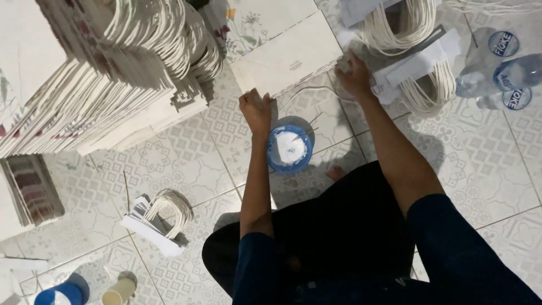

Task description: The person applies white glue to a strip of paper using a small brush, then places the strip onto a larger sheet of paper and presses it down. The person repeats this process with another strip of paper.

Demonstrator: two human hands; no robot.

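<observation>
Paper bag, flat and white, lies on the tiled floor ahead of the knees. Left hand pinches its near edge shut; right hand presses loosely open on its right corner. Blue glue tub sits just below, cord handles beyond.

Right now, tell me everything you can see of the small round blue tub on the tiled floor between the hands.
The small round blue tub sits upright and open on the patterned floor tiles, holding what looks like white paste. Thin sticks lean out over its upper right rim. It lies just below the left hand without touching it, near the person's knees, casting a shadow behind.
</observation>
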